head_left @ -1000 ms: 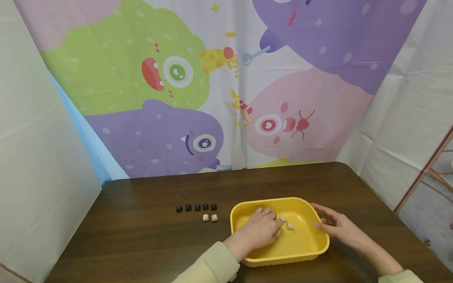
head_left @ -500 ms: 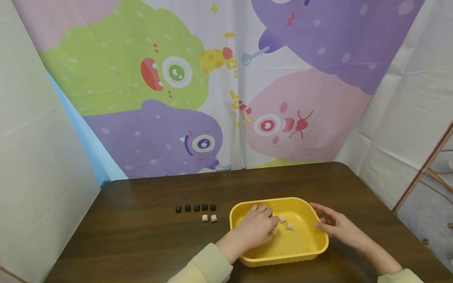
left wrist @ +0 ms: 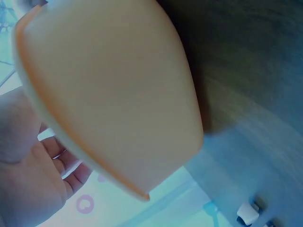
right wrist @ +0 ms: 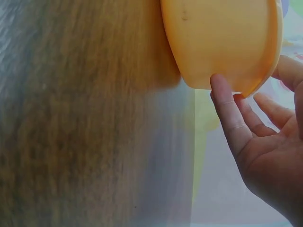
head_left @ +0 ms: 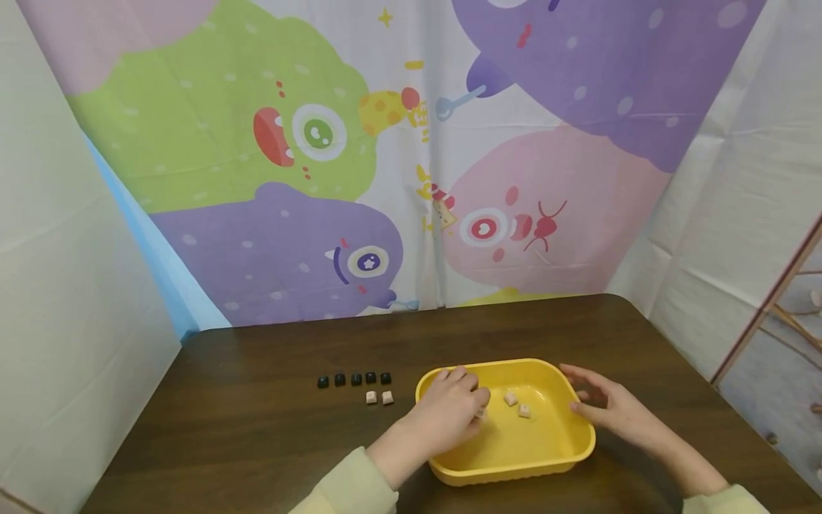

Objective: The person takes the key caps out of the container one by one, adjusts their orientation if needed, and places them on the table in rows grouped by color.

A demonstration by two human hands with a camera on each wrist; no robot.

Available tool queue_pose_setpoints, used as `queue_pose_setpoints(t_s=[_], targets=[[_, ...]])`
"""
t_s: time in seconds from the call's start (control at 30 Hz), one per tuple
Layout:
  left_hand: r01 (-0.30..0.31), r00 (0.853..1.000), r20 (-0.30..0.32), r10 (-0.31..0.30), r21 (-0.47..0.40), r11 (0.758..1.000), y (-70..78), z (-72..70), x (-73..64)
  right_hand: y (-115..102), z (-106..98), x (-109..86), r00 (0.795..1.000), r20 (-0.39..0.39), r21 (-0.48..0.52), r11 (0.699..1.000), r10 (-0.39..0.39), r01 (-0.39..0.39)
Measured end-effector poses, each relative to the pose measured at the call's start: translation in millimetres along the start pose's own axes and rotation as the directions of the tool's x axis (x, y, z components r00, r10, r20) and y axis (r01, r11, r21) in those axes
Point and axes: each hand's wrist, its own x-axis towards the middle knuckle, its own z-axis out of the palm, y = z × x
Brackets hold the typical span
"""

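Observation:
A yellow plastic tub sits on the dark wood table. My left hand reaches over its left side, fingers bent down inside, pinching a white keycap that is mostly hidden by the fingers. Two more white keycaps, one at the back and one nearer, lie on the tub's floor. At the tub's right end, my right hand holds the rim, with the thumb over the edge and the fingers along the outer wall. The left wrist view shows mostly the tub's outer wall.
Left of the tub, a row of several black keycaps lies on the table. Two white keycaps stand in a second row nearer to me, under the right end of the black row. A cartoon-print curtain hangs behind the table.
My left hand has moved left inside the tub with the white keycap, toward the tub's left wall. The right hand stays at the rim.

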Motion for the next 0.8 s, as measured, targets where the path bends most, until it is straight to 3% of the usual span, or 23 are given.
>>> queue_pose_setpoints(t_s=[0.2,0.43,0.8], targets=[[0.03,1.0,-0.003,-0.03,0.013,0.999,-5.0,-12.3,-7.5,-0.9,1.0,0.8,1.0,-0.02,-0.072,0.997,-0.016,0.014],[0.045,0.997,-0.061,-0.042,0.04,0.998,-14.1,-18.7,-15.3,1.8,1.5,0.1,0.999,-0.016,-0.072,0.997,-0.028,0.027],[0.093,0.992,-0.091,-0.088,0.044,0.995,-28.4,-35.3,-30.8,2.8,2.0,-0.5,0.999,-0.026,-0.097,0.995,-0.038,0.035]])
